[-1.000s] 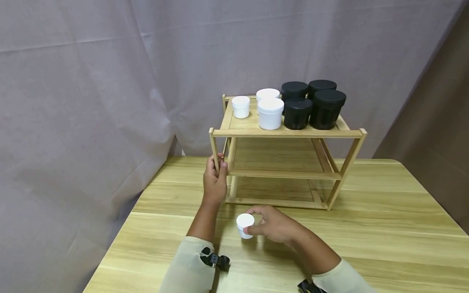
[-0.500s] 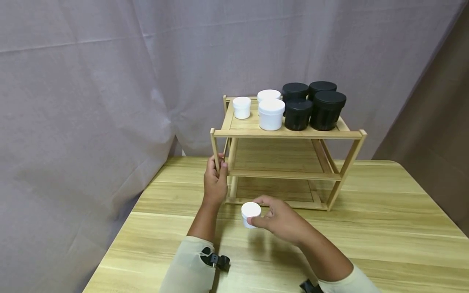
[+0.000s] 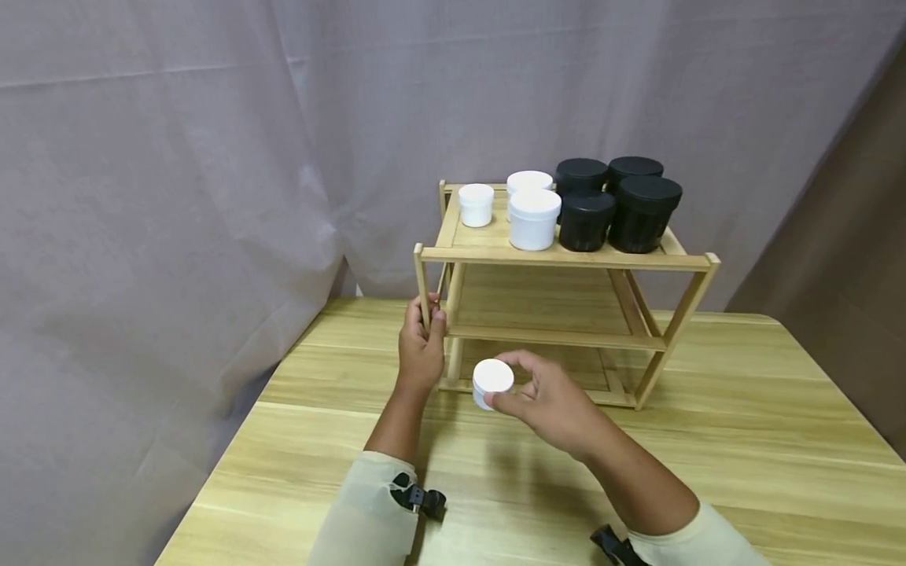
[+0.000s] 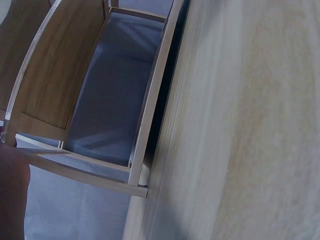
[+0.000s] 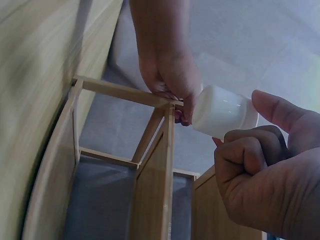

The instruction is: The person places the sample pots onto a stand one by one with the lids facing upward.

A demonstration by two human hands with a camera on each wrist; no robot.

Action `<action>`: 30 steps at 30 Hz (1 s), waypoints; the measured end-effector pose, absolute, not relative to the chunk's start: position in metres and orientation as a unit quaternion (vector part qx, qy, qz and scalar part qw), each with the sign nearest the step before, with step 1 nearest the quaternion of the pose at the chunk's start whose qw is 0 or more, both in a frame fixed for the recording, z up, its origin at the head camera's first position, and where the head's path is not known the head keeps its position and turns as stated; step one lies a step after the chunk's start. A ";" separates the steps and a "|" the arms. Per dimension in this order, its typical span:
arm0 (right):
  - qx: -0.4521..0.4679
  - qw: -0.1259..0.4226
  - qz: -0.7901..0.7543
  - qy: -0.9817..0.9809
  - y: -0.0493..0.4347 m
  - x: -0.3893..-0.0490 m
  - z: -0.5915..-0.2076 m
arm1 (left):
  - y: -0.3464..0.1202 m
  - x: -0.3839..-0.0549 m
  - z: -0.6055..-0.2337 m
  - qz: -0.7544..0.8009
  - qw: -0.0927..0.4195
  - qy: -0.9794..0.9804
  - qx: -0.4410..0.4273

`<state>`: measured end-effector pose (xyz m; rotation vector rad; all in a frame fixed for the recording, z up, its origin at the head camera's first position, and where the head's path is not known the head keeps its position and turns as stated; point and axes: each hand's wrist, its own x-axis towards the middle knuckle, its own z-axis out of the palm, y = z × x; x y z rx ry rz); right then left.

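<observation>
My right hand (image 3: pixel 552 401) pinches a small white lidded jar (image 3: pixel 492 384) between thumb and fingers, held upright in the air before the lower tiers of a wooden rack (image 3: pixel 566 339). In the right wrist view the white jar (image 5: pixel 222 111) sits between the thumb and a finger, the other fingers curled. My left hand (image 3: pixel 421 346) grips the rack's front left post at the middle tier. The rack's top bears another small white jar (image 3: pixel 476 206), two larger white jars (image 3: pixel 534 220) and several black jars (image 3: pixel 644 216).
The rack stands on a wooden table (image 3: pixel 764 409) near its back edge. Its middle shelf (image 3: pixel 545 299) and lower shelf show bare wood. Grey cloth (image 3: pixel 212 157) hangs behind and to the left. Each forearm wears a small black camera (image 3: pixel 419 498).
My right hand has lifted the small white jar off the table, raising it and carrying it slightly right, toward the rack. The left hand keeps its grip on the post. The head view shifts slightly.
</observation>
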<state>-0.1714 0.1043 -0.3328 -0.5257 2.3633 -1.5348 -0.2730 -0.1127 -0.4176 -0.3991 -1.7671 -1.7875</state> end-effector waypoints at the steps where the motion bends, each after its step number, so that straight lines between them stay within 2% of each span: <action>1: -0.182 0.137 -0.525 0.820 0.104 -0.172 -0.330 | -0.113 -0.273 -0.418 -0.670 0.294 -0.665 -0.151; 12: -0.194 0.133 -0.489 0.840 0.107 -0.176 -0.305 | -0.113 -0.273 -0.418 -0.664 0.296 -0.670 -0.148; 21: -0.271 0.134 -0.476 0.826 0.108 -0.188 -0.297 | -0.114 -0.272 -0.421 -0.665 0.303 -0.667 -0.144; 30: -0.308 0.120 -0.449 0.830 0.113 -0.202 -0.261 | -0.113 -0.272 -0.418 -0.668 0.301 -0.665 -0.147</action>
